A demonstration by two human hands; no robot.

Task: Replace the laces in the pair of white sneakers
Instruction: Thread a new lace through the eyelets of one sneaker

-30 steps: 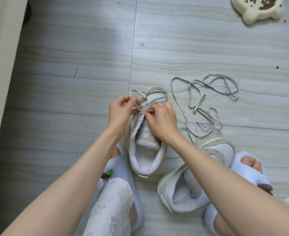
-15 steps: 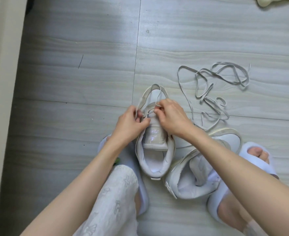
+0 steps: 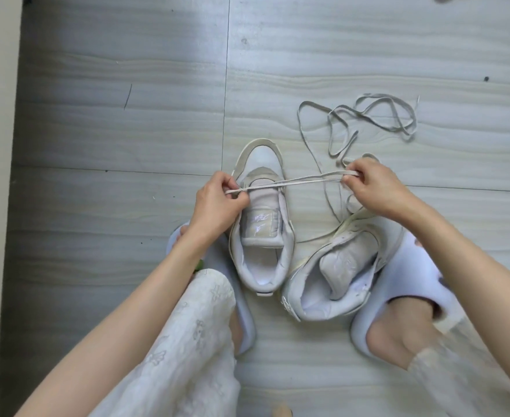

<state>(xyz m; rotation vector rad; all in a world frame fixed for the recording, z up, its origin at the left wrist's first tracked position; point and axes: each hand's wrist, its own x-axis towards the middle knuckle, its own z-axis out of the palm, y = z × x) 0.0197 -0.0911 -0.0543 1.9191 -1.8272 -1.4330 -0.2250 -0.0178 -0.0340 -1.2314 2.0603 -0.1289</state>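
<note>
Grey floor (image 3: pixel 127 145); lace (image 3: pixel 284 184) taut between left hand (image 3: pixel 217 203), right hand (image 3: pixel 377 188).

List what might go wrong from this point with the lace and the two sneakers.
1. The lace is stretched taut between the left hand and the right hand; an uneven pull may leave one end too short.
2. The lace trails into the loose tangle of lace on the floor, which could snag or knot as it is drawn.
3. The sneaker being laced stands unheld, so tugging may tip it against the second sneaker.
</note>
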